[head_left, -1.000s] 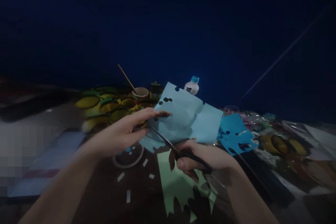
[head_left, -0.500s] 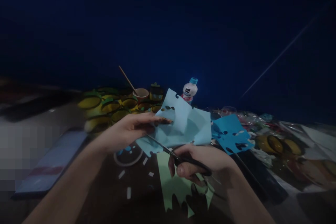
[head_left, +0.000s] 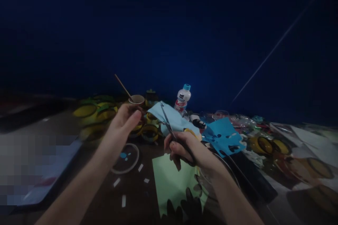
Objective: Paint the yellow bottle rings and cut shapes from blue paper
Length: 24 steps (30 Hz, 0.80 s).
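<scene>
My right hand [head_left: 185, 147] is closed on the handles of dark scissors [head_left: 169, 124], whose blades point up and to the left over a light blue sheet [head_left: 174, 116]. That sheet lies behind the scissors, below a bottle. My left hand [head_left: 128, 121] is raised left of the sheet, apart from it, with thumb and fingers curled near each other; what it holds, if anything, is too small and dark to tell. Below my right hand a pale green sheet [head_left: 169, 179] with cut edges lies on the dark table [head_left: 105, 197].
Behind stand a bottle [head_left: 183, 98] with a blue cap and a cup [head_left: 136, 100] with a stick. Yellow rings [head_left: 86, 110] cluster at left. A brighter blue cut sheet [head_left: 224, 135] lies at right, near clear plastic and papers. Several white scraps and a clear ring lie in front.
The light blue sheet has left my left hand and lies farther back. My left hand has moved up off it. The scissors now point more upward, and the green sheet is less covered.
</scene>
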Motion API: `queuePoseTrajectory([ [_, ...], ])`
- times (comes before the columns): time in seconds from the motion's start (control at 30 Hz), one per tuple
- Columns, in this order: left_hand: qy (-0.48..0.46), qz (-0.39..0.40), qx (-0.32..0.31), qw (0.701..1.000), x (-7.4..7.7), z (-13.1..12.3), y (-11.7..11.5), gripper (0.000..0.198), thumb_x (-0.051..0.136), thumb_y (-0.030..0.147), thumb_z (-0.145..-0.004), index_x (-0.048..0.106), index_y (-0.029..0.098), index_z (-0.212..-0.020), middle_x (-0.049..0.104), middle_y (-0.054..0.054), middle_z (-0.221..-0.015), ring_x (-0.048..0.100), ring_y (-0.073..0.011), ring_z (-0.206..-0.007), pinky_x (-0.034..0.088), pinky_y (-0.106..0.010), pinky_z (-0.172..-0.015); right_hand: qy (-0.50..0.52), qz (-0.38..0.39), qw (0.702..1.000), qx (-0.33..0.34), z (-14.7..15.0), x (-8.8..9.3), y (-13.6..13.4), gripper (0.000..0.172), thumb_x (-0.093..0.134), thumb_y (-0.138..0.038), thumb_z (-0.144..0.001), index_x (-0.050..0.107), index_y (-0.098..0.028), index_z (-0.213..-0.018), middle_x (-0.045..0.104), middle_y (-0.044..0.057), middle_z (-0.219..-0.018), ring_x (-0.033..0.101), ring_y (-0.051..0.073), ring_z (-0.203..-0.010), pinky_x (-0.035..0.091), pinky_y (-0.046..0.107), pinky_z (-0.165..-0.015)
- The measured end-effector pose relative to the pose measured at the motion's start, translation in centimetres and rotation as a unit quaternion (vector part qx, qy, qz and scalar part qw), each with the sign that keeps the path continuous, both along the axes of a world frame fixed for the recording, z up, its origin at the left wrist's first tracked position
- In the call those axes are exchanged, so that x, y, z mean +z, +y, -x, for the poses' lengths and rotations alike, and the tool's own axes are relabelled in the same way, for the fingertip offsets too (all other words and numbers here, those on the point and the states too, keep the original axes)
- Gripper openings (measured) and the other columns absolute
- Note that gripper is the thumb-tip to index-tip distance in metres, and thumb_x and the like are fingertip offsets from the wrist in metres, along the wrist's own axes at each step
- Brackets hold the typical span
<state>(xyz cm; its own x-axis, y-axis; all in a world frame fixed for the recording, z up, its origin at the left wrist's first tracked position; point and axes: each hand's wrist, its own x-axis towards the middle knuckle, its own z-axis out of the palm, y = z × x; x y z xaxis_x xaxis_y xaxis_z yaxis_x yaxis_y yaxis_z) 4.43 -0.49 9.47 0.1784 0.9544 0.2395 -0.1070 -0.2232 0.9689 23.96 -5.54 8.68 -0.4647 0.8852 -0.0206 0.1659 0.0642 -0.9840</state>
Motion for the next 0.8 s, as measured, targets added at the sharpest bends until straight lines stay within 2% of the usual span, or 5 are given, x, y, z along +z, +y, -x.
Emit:
queuePoseTrajectory([
  [0.17, 0.046, 0.012, -0.074, 0.996, 0.0, -1.4, -1.6, 0.035, 0.048, 0.042, -0.083, 0.056, 0.022, -0.111, 0.062, -0.004, -0.113, 0.056, -0.0232, -0.103, 0.042, -0.033, -0.091, -0.016, -0.036, 0.999, -0.022, 1.0, -1.0, 0.0, 0.031, 0.055, -0.045, -0.081, 0.054, -0.014, -0.081, 0.047, -0.003, -0.06, 0.049, 0.008, -0.049, 0.043, 0.02, -0.043],
  [0.33, 0.148, 0.025, -0.018, 0.988, 1.0, -1.8, -2.3, 0.036, 0.051, 0.038, -0.081, 0.058, 0.021, -0.112, 0.066, -0.004, -0.106, 0.058, -0.0251, -0.098, 0.045, -0.035, -0.086, -0.047, -0.036, 0.997, -0.05, 1.7, -1.6, -0.2, 0.033, 0.061, -0.046, -0.076, 0.054, -0.014, -0.082, 0.051, -0.001, -0.066, 0.05, 0.008, -0.051, 0.042, 0.02, -0.044],
  [0.53, 0.208, -0.033, -0.055, 0.976, 1.8, -1.0, -2.2, 0.027, 0.051, 0.033, -0.08, 0.064, 0.019, -0.099, 0.07, -0.001, -0.09, 0.062, -0.0229, -0.088, 0.047, -0.03, -0.078, 0.01, -0.022, 0.999, 0.027, 1.4, -0.1, -1.1, 0.038, 0.046, -0.05, -0.084, 0.052, -0.013, -0.084, 0.051, -0.003, -0.055, 0.048, 0.008, -0.042, 0.037, 0.018, -0.038],
  [0.63, 0.229, -0.041, -0.059, 0.971, 2.4, -0.5, -2.6, 0.024, 0.051, 0.033, -0.079, 0.065, 0.019, -0.092, 0.069, 0.0, -0.083, 0.062, -0.0217, -0.082, 0.047, -0.027, -0.072, -0.007, -0.04, 0.999, 0.029, 1.4, 0.7, -1.7, 0.037, 0.044, -0.049, -0.086, 0.052, -0.013, -0.078, 0.056, -0.001, -0.057, 0.048, 0.007, -0.043, 0.033, 0.018, -0.038],
  [0.8, 0.267, -0.038, -0.046, 0.962, 2.8, 0.0, -3.1, 0.023, 0.05, 0.037, -0.079, 0.063, 0.018, -0.076, 0.066, 0.001, -0.069, 0.06, -0.0184, -0.067, 0.045, -0.023, -0.057, 0.002, -0.039, 0.998, 0.048, 1.3, 1.0, -1.9, 0.036, 0.047, -0.049, -0.084, 0.05, -0.014, -0.075, 0.052, -0.003, -0.053, 0.044, 0.006, -0.04, 0.032, 0.017, -0.037],
])
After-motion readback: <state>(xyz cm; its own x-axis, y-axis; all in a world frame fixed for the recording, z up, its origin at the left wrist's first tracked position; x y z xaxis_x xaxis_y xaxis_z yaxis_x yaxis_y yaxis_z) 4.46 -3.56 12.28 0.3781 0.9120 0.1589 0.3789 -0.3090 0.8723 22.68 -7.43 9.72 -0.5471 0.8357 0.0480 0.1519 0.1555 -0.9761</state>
